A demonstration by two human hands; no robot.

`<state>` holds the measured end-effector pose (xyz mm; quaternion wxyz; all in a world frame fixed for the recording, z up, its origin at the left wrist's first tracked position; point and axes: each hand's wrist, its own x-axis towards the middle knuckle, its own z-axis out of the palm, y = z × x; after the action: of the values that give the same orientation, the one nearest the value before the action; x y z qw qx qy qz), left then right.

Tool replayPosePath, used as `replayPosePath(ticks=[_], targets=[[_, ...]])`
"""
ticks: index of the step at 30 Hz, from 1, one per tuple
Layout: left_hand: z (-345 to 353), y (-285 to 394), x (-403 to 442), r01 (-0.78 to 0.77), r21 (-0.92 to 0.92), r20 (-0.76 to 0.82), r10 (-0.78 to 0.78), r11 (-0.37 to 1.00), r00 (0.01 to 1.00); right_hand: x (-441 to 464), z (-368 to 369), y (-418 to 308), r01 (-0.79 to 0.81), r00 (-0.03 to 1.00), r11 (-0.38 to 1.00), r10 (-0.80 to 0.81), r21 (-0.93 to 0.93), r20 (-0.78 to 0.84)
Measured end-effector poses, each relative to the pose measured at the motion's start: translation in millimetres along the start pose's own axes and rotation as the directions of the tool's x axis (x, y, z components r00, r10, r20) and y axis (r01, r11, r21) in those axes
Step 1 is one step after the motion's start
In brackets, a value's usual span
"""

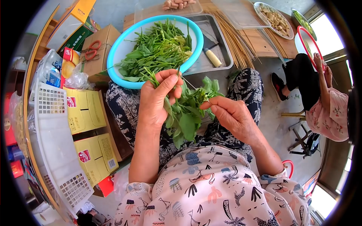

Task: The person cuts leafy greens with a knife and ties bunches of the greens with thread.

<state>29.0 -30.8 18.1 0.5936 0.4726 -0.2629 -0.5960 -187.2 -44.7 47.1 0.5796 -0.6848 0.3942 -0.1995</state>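
My left hand (160, 96) is closed around some leafy green stems, with the fingertips pinched near their upper ends. A bunch of leafy greens (186, 122) hangs between my two hands, above my lap. My right hand (233, 115) pinches the right side of this bunch between thumb and forefinger. A thin stick (189, 83) shows at the top of the greens; its ends are hidden. Just beyond my left hand, a blue-rimmed basin (113, 49) holds a heap of loose greens (154, 52).
A metal tray (226, 56) holds a knife (212, 57). Bamboo skewers (235, 41) and a plate of tan pieces (277, 20) lie on the wooden table (260, 47). Red scissors (91, 51) rest on a cardboard box (107, 39). Another person (326, 101) sits at right, holding a red-rimmed basin (306, 35).
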Motion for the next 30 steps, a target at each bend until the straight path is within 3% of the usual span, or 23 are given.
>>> replayPosePath(ticks=[30], targets=[[-4.4, 9.1, 0.4, 0.084, -0.024, 0.125, -0.081, 0.996, 0.989, -0.8, -10.9, 1.6, 0.013, 0.998, 0.999, -0.011, -0.038, 0.059]])
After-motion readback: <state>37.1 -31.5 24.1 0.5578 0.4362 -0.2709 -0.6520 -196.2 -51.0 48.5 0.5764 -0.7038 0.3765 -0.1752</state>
